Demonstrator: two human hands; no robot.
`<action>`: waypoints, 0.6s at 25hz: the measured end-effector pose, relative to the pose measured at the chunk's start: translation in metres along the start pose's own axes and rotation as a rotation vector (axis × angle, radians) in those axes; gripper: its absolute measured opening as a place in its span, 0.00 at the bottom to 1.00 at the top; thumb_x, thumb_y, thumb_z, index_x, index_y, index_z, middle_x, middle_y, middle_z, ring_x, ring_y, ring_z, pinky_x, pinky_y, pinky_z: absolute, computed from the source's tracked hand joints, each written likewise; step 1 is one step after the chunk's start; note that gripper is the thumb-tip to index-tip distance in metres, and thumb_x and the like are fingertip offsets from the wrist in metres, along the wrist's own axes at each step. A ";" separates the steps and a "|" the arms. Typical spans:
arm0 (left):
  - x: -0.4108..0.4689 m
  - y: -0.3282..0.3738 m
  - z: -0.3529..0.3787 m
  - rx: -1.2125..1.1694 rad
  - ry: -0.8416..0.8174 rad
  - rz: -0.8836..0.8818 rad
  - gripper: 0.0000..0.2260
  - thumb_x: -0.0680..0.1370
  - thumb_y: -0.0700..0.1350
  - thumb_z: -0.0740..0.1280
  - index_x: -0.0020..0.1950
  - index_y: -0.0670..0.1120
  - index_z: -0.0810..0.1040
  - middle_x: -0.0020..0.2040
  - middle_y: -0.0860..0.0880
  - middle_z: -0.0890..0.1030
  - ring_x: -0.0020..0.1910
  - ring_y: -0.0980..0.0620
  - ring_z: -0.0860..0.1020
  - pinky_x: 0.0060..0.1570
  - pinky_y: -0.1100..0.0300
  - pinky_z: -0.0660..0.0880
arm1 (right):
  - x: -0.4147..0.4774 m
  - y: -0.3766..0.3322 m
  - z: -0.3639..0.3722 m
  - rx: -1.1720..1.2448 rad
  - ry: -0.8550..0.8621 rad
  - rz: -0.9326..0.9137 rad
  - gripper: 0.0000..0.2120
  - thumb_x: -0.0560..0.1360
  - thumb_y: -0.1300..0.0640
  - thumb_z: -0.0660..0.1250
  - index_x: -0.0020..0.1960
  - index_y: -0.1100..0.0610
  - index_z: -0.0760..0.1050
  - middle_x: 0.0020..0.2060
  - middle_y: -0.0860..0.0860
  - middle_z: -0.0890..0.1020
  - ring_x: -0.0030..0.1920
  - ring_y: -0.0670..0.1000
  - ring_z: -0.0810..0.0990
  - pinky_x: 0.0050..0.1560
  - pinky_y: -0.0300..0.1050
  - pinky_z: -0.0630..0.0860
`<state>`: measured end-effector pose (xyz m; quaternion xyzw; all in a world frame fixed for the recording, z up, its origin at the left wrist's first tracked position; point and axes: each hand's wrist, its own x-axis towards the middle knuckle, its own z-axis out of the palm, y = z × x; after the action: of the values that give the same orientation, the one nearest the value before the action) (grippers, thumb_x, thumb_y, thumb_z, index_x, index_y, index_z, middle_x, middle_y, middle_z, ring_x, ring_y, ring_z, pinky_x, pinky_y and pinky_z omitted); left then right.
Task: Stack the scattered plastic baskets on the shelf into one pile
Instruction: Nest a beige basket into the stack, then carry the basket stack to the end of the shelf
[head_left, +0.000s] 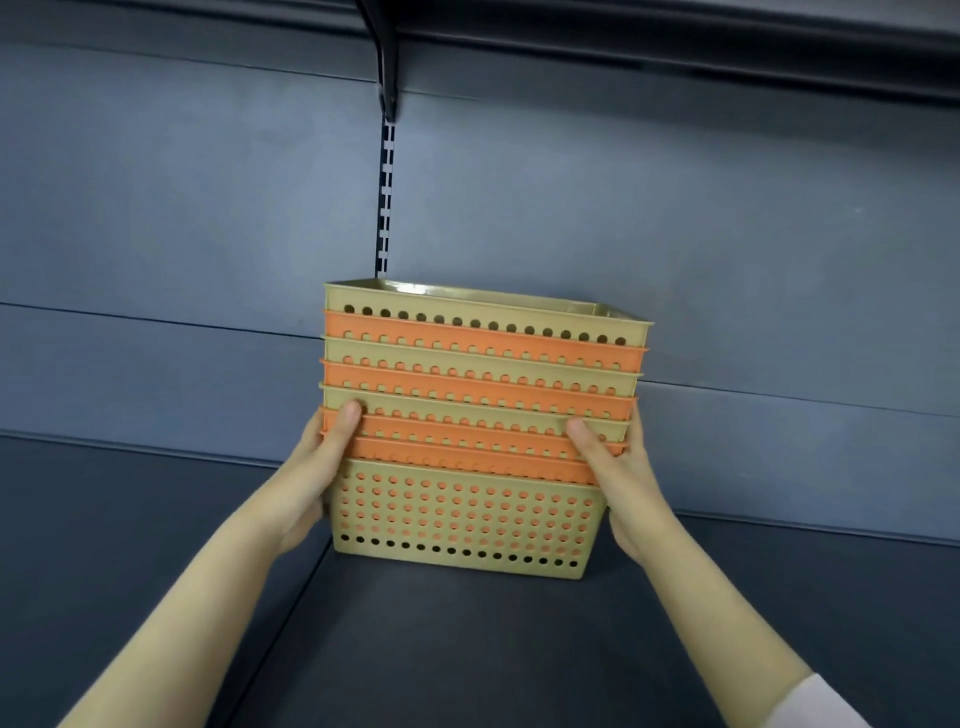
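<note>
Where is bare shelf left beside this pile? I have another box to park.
Bare shelf lies left of the basket pile and right of it, up to the back wall. In front, left hand and right hand crowd it.

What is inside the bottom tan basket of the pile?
An orange basket is nested inside the bottom tan basket; its orange colour shows through the holes. More tan and orange baskets are nested above. The inside floor of the bottom basket is covered.
</note>
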<state>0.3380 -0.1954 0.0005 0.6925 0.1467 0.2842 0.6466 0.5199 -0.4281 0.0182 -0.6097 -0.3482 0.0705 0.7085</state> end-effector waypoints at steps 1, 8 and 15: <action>-0.002 -0.001 -0.001 -0.027 -0.025 -0.021 0.34 0.67 0.73 0.64 0.71 0.64 0.67 0.63 0.58 0.81 0.64 0.52 0.78 0.65 0.37 0.70 | 0.000 0.001 -0.001 0.011 -0.008 0.012 0.44 0.62 0.45 0.76 0.74 0.42 0.61 0.57 0.42 0.84 0.55 0.43 0.84 0.56 0.47 0.79; -0.060 0.012 0.020 -0.079 0.077 0.026 0.34 0.60 0.72 0.72 0.64 0.67 0.70 0.56 0.62 0.84 0.53 0.60 0.83 0.49 0.54 0.75 | -0.024 -0.015 -0.010 0.090 -0.096 0.069 0.33 0.62 0.47 0.76 0.65 0.40 0.69 0.56 0.44 0.84 0.51 0.40 0.84 0.48 0.41 0.76; -0.169 0.021 0.043 -0.129 0.388 0.168 0.26 0.70 0.63 0.68 0.67 0.61 0.72 0.59 0.60 0.83 0.58 0.58 0.80 0.56 0.52 0.73 | -0.086 -0.042 -0.014 0.198 -0.212 0.024 0.38 0.59 0.45 0.76 0.67 0.45 0.70 0.52 0.42 0.86 0.51 0.42 0.85 0.52 0.46 0.77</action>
<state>0.2252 -0.3297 -0.0136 0.5917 0.1918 0.4740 0.6232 0.4504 -0.4952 0.0213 -0.5301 -0.4053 0.1770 0.7235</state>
